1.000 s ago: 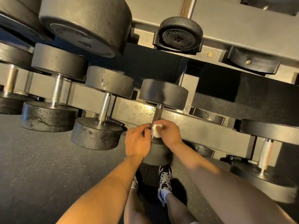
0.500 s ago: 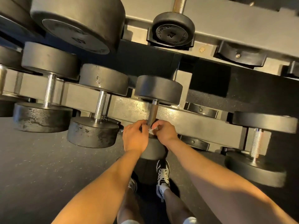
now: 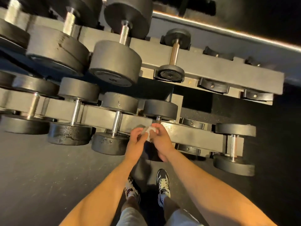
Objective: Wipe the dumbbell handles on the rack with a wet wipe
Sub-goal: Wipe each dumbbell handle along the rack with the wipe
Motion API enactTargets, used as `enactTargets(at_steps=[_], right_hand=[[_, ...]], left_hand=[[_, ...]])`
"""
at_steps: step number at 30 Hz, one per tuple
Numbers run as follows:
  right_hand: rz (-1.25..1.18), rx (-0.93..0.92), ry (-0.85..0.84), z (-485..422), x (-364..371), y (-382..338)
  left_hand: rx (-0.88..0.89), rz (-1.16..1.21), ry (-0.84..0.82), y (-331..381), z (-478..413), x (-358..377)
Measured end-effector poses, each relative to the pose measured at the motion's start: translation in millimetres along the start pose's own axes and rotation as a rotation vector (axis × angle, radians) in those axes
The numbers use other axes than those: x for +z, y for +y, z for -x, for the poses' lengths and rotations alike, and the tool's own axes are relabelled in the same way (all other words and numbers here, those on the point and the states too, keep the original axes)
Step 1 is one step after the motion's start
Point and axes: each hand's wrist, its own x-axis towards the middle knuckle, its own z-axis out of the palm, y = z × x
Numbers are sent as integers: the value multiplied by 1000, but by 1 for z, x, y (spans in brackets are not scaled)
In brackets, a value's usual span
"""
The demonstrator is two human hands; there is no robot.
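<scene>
Pinches the bunched wet wipe [image 3: 150, 130] between curled fingers of left hand [image 3: 136, 140] and right hand [image 3: 162, 139], at the near end of the dumbbell handle [image 3: 158, 119]. In the lower rack tier [image 3: 97, 114]: that dumbbell, far head [image 3: 160, 109] at twelve o'clock of the hands; neighbouring dumbbell [image 3: 117, 122] at ten o'clock; outer dumbbell [image 3: 234, 145] at three o'clock.

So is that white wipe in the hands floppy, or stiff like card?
Probably floppy: the wet wipe looks crumpled between the left hand and right hand. Likely very light too, since fingers alone seem to pinch it.
</scene>
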Motion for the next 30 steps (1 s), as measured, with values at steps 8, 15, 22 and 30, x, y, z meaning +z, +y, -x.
enactTargets(at_steps=[8, 15, 22, 30], right_hand=[[-119, -64, 34, 27, 61, -97], [-16, -184, 56, 24, 83, -158], [-120, -288, 196, -21, 101, -205], [-157, -367, 228, -73, 125, -259]], left_hand=[[186, -216, -46, 111, 6, -56], [240, -207, 65, 165, -21, -90], [195, -47, 59, 223, -64, -102], [314, -129, -23, 274, -117, -119]])
